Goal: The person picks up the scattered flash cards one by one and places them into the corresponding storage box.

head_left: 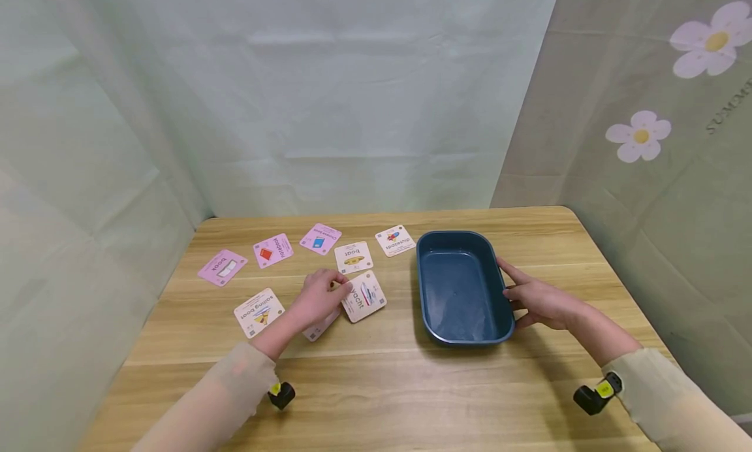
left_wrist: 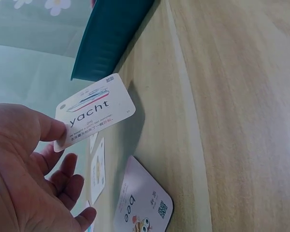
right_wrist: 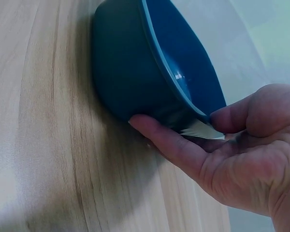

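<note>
My left hand (head_left: 320, 296) pinches a white "yacht" card (left_wrist: 94, 112) by one edge, between thumb and fingers. It is lifted above the table in the left wrist view. Below it lies a pale pink "bee" card (left_wrist: 144, 200), partly covered by the hand in the head view. My right hand (head_left: 543, 302) holds the right side of a deep blue plastic bin (head_left: 461, 343), with one digit at the rim and another along the outer wall (right_wrist: 125, 72). Nothing lies inside the bin.
Several cards lie on the wooden table (head_left: 376, 400): "book" (head_left: 223, 268), "notebook" (head_left: 273, 250), "Chinese book" (head_left: 320, 238), "boat" (head_left: 354, 257), "spaceship" (head_left: 395, 240) and "sailing boat" (head_left: 260, 312). Curtains (head_left: 352, 112) hang around the table's back and sides.
</note>
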`<state>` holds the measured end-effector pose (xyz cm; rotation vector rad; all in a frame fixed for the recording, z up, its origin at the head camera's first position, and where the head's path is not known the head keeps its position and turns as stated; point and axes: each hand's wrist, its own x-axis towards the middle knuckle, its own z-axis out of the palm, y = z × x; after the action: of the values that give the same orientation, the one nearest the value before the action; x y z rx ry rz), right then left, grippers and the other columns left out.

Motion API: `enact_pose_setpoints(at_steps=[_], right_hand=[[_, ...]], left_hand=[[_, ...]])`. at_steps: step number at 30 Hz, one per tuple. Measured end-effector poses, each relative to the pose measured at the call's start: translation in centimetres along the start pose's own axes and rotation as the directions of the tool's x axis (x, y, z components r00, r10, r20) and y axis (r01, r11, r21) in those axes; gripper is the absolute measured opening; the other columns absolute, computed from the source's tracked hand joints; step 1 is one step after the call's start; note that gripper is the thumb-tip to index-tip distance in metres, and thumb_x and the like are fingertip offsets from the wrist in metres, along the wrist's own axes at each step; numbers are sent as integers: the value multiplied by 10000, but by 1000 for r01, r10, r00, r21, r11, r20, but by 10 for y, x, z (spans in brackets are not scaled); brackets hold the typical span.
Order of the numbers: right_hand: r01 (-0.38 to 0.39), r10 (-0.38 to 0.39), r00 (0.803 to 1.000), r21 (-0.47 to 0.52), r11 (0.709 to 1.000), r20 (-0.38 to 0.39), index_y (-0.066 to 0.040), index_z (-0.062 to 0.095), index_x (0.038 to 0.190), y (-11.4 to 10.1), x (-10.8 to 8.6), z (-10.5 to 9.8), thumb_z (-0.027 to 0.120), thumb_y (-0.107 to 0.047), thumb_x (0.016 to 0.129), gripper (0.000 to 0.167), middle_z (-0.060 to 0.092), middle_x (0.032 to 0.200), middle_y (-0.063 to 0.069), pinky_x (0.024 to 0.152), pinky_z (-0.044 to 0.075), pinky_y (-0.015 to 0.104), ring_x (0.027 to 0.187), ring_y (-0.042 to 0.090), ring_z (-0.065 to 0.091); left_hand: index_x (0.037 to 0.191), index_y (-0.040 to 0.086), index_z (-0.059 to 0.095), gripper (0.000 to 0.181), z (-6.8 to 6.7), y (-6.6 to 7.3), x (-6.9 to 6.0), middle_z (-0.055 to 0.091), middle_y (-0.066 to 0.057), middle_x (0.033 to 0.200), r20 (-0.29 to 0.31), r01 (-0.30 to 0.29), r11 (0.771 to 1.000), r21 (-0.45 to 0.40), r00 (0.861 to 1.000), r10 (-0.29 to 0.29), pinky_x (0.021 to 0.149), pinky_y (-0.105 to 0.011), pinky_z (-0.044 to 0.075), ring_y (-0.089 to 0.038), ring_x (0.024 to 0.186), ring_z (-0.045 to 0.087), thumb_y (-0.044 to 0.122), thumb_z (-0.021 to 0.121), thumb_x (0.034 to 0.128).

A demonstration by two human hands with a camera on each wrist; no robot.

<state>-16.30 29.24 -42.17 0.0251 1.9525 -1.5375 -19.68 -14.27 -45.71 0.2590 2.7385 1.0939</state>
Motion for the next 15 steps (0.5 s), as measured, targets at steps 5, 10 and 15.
enact_pose_setpoints(at_steps=[5, 10, 15], right_hand=[[-3, 3, 1000, -12, 1000, -2, -277, -120, 1634, 0, 1, 0, 284, -25, 1073, 736, 123, 1578, 427, 835, 566, 577, 1288, 498, 499], [-3, 3, 1000, -18, 1000, -3, -275, -132, 1631, 0, 1, -1, 293, -29, 1075, 742, 102, 1581, 428, 835, 567, 573, 1296, 506, 488], [0, 0, 1000, -28, 1000, -4, -290, -128, 1631, 0, 1, -2, 301, -29, 1074, 750, 102, 1582, 430, 831, 571, 564, 1290, 505, 494]], left_hand=[[1130, 60, 685, 273, -1, 3, 1, 588, -150, 1192, -21, -3, 1000, -16, 1000, 3, 970, -506, 432, -318, 1133, 498, 298, 606, 1022], [1127, 39, 683, 275, -3, 9, 3, 591, -165, 1194, -42, -16, 998, -63, 999, 13, 979, -506, 433, -322, 1144, 514, 284, 607, 1026], [1132, 50, 674, 276, -4, 16, 6, 577, -163, 1227, -46, -6, 993, -121, 999, 0, 974, -502, 435, -329, 1170, 504, 295, 600, 1029]])
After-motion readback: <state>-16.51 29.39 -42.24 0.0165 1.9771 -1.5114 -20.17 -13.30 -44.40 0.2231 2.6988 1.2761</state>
